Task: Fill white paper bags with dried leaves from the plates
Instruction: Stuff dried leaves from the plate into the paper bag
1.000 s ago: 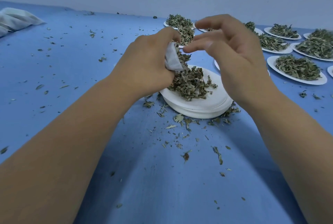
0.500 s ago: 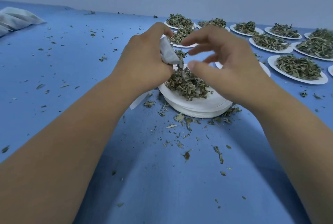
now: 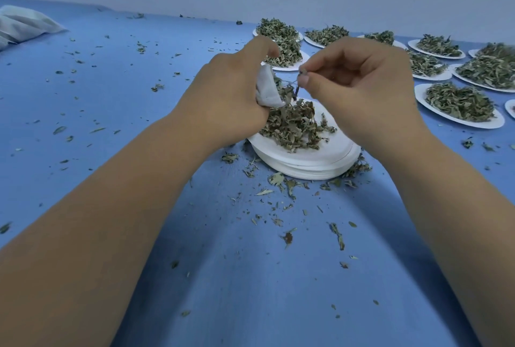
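The blue desk (image 3: pixel 250 277) carries many plates (image 3: pixel 459 123) heaped with dried leaves along its far right side, and crumbs lie scattered all over it. Nearest is a stack of plates (image 3: pixel 306 169) with a pile of leaves (image 3: pixel 295 126) on top. Above it the left hand (image 3: pixel 228 95) has its grip closed round a white paper bag (image 3: pixel 266 90). The bag's mouth is turned toward the right hand (image 3: pixel 362 87), whose grip pinches a few leaves (image 3: pixel 296 89) just beside that mouth. Filling looks under way. Next, the pinch needs pushing inside the opening before release, or it drops back onto the plate.

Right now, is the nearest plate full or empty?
Partly full: a loose pile of leaves covers the middle of the plate, its white rim bare.
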Tool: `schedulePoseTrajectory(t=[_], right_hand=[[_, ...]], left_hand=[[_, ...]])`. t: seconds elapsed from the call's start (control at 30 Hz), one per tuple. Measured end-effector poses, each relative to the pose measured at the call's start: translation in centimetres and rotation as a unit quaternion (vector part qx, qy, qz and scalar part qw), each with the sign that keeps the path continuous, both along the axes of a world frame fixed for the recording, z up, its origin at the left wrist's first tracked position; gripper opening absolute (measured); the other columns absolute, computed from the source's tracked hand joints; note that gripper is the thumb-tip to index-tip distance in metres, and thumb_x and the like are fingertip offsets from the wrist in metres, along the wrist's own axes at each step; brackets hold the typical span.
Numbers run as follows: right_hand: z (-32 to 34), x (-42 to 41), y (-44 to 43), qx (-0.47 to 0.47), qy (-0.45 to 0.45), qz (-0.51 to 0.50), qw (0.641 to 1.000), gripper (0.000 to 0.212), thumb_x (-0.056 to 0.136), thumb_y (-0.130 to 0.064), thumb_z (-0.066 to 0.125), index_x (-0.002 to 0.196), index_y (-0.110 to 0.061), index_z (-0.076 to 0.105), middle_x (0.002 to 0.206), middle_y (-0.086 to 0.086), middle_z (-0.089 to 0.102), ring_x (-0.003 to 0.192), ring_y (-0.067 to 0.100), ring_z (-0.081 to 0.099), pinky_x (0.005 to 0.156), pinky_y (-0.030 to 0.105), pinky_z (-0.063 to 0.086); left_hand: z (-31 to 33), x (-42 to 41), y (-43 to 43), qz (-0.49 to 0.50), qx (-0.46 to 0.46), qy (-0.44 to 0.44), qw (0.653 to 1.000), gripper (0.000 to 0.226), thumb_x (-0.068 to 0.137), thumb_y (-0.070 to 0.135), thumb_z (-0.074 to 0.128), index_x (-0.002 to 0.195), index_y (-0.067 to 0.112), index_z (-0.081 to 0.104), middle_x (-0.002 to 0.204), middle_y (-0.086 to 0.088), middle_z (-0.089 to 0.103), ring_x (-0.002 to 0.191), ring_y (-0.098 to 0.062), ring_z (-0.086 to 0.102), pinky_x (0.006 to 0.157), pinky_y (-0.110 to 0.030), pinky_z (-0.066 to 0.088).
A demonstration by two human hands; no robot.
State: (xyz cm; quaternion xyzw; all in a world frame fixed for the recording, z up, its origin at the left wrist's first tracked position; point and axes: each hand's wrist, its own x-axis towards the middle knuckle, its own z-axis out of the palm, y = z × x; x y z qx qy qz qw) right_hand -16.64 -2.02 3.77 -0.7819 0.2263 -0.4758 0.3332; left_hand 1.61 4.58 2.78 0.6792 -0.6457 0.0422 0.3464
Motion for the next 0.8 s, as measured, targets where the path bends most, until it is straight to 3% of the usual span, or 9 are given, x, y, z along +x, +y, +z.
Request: schedulePoseTrajectory(t=[0.1, 0.3, 0.43, 0.53, 0.63, 0.73, 0.8], right_hand=[[0.1, 0.0, -0.1, 0.025, -0.024, 0.022, 0.999, 0.011, 0.083, -0.002, 0.078, 0.085, -0.012, 0.074, 0.079, 0.003, 0.076, 0.071, 0.015, 0.072, 0.072, 0.038, 0.062], [-0.8, 0.7, 0.7, 0.062, -0.005, 0.1, 0.993, 0.019, 0.085, 0.008, 0.072, 0.09, -0.01, 0.074, 0.087, 0.004, 0.078, 0.084, 0.018, 0.076, 0.081, 0.033, 0.061], [-0.8, 0.6, 0.7, 0.065, 0.0, 0.131, 0.989, 0.027, 0.085, 0.017, 0.064, 0.101, -0.004, 0.072, 0.103, 0.015, 0.076, 0.099, 0.023, 0.075, 0.092, 0.042, 0.06], [-0.8, 0.8, 1.1, 0.061, 0.005, 0.121, 0.991, 0.027, 0.083, 0.018, 0.065, 0.098, -0.003, 0.072, 0.105, 0.017, 0.075, 0.099, 0.024, 0.075, 0.091, 0.043, 0.06], [-0.8, 0.9, 1.2, -0.029, 0.047, 0.039, 0.998, 0.008, 0.083, 0.0, 0.077, 0.087, -0.007, 0.076, 0.093, 0.003, 0.074, 0.087, 0.01, 0.071, 0.075, 0.025, 0.057], [-0.6, 0.8, 0.8, -0.08, 0.096, -0.018, 0.992, 0.022, 0.082, -0.014, 0.078, 0.076, -0.033, 0.071, 0.087, -0.012, 0.059, 0.076, 0.001, 0.055, 0.064, 0.01, 0.035], [-0.5, 0.7, 0.5, -0.073, 0.113, -0.015, 0.991, 0.022, 0.085, -0.017, 0.078, 0.081, -0.038, 0.073, 0.091, -0.01, 0.055, 0.077, 0.0, 0.052, 0.065, 0.009, 0.033]], left_hand=[[0.0, -0.3, 0.2, -0.01, -0.004, -0.012, 1.0, 0.064, 0.075, 0.012, 0.064, 0.132, 0.035, 0.043, 0.075, -0.003, 0.056, 0.066, -0.025, 0.055, 0.061, -0.047, 0.052], [0.2, -0.9, 0.4, -0.031, -0.021, 0.008, 0.999, 0.057, 0.076, 0.024, 0.059, 0.131, 0.031, 0.047, 0.069, 0.002, 0.056, 0.064, -0.021, 0.055, 0.06, -0.043, 0.051], [0.4, -1.0, 0.5, -0.035, -0.004, 0.023, 0.999, 0.06, 0.074, 0.018, 0.061, 0.131, 0.032, 0.047, 0.072, 0.004, 0.056, 0.068, -0.023, 0.057, 0.061, -0.045, 0.052], [0.6, -1.2, 0.8, -0.048, 0.004, 0.02, 0.999, 0.063, 0.075, 0.015, 0.064, 0.133, 0.033, 0.047, 0.075, 0.004, 0.059, 0.072, -0.023, 0.058, 0.064, -0.046, 0.053], [0.7, -1.7, 1.0, -0.075, 0.006, 0.009, 0.997, 0.065, 0.075, 0.01, 0.065, 0.134, 0.03, 0.046, 0.076, 0.001, 0.062, 0.072, -0.025, 0.06, 0.063, -0.047, 0.052], [0.8, -2.0, 1.1, -0.083, 0.005, -0.003, 0.997, 0.073, 0.074, 0.007, 0.065, 0.139, 0.032, 0.041, 0.078, -0.003, 0.063, 0.068, -0.025, 0.06, 0.06, -0.048, 0.051], [0.9, -2.1, 1.2, -0.088, 0.008, -0.007, 0.996, 0.079, 0.073, 0.006, 0.065, 0.142, 0.034, 0.037, 0.079, -0.003, 0.064, 0.067, -0.023, 0.06, 0.058, -0.045, 0.052]])
